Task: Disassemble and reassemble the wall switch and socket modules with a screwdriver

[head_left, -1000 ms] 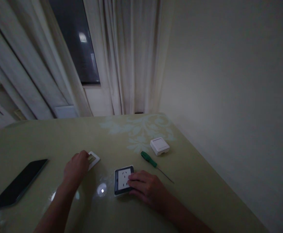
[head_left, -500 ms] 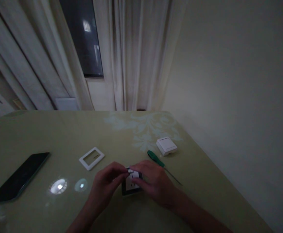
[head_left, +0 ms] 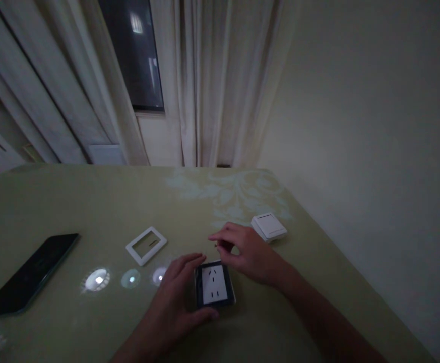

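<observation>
A dark-framed wall socket [head_left: 214,285] with a white face lies flat on the pale green table [head_left: 91,201]. My left hand [head_left: 178,297] grips its left edge, with fingers at the upper corner and the thumb under the near edge. My right hand [head_left: 248,252] is just beyond the socket, between it and a white switch [head_left: 268,227]. Its fingers curl toward the left with the thumb tucked under, and a small dark bit shows between them. The hand covers the spot where the green screwdriver lay, so the tool is hidden.
A white frame plate [head_left: 146,245] lies left of the socket. A dark phone [head_left: 28,275] rests near the left edge. Light spots [head_left: 97,280] glint on the tabletop. Curtains [head_left: 204,80] and a dark window stand behind; a wall runs along the table's right edge.
My left hand left the white frame plate and came to the socket. My right hand lifted off the socket and moved back over the screwdriver. The socket now lies uncovered.
</observation>
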Tool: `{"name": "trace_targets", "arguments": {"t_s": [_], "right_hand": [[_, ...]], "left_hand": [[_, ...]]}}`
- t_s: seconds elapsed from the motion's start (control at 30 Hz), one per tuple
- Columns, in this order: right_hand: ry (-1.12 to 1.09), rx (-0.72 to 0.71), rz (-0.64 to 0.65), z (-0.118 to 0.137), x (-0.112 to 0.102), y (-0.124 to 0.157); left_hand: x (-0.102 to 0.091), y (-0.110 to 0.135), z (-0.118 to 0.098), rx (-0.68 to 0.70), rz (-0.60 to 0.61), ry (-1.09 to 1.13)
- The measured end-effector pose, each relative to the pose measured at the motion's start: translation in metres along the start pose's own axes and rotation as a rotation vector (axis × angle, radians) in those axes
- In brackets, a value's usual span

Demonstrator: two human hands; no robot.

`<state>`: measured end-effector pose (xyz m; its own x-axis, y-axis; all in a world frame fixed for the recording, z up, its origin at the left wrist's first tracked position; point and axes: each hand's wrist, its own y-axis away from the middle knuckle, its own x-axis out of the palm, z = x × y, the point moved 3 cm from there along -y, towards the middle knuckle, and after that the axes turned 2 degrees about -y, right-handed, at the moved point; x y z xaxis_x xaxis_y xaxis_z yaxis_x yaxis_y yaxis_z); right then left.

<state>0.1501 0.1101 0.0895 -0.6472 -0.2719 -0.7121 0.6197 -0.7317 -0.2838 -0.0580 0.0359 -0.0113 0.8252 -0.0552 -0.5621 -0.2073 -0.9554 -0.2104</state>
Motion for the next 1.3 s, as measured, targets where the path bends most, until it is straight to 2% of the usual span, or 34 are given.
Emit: {"name": "trace_targets", "arguments": {"t_s": [0.07, 0.13, 0.33, 0.53, 0.7, 0.77, 0.93, 1.13, 1.3], "right_hand": [[0.019, 0.079, 0.054, -0.011, -0.003, -0.001], [0.023, 0.140, 0.119, -0.023, 0.000, -0.004], [-0.060, 0.199, 0.249, -0.047, 0.022, -0.009], [-0.123, 0.248, 0.256, -0.048, 0.022, -0.007], [-0.218, 0.266, 0.166, -0.037, 0.018, -0.010], [-0.281, 0.258, 0.147, -0.030, 0.019, -0.011], [-0.390, 0.131, 0.235, -0.019, 0.032, -0.009], [-0.311, 0.051, 0.296, -0.022, 0.047, -0.005], [-0.219, 0.012, 0.309, -0.017, 0.049, -0.005]], "left_hand": [[0.013, 0.004, 0.003, 0.049, 0.055, -0.103], [0.020, 0.006, 0.003, 0.077, 0.061, -0.161], [0.024, 0.006, -0.004, 0.069, -0.010, -0.155], [0.029, 0.006, -0.003, 0.011, -0.041, -0.030], [0.025, 0.005, 0.001, -0.034, -0.013, 0.045], [0.021, 0.004, -0.002, -0.039, -0.004, 0.075], [0.016, 0.000, -0.009, -0.114, 0.019, 0.147], [0.017, -0.001, -0.007, -0.118, 0.008, 0.102], [0.015, 0.000, -0.010, -0.109, 0.011, 0.082]]}}
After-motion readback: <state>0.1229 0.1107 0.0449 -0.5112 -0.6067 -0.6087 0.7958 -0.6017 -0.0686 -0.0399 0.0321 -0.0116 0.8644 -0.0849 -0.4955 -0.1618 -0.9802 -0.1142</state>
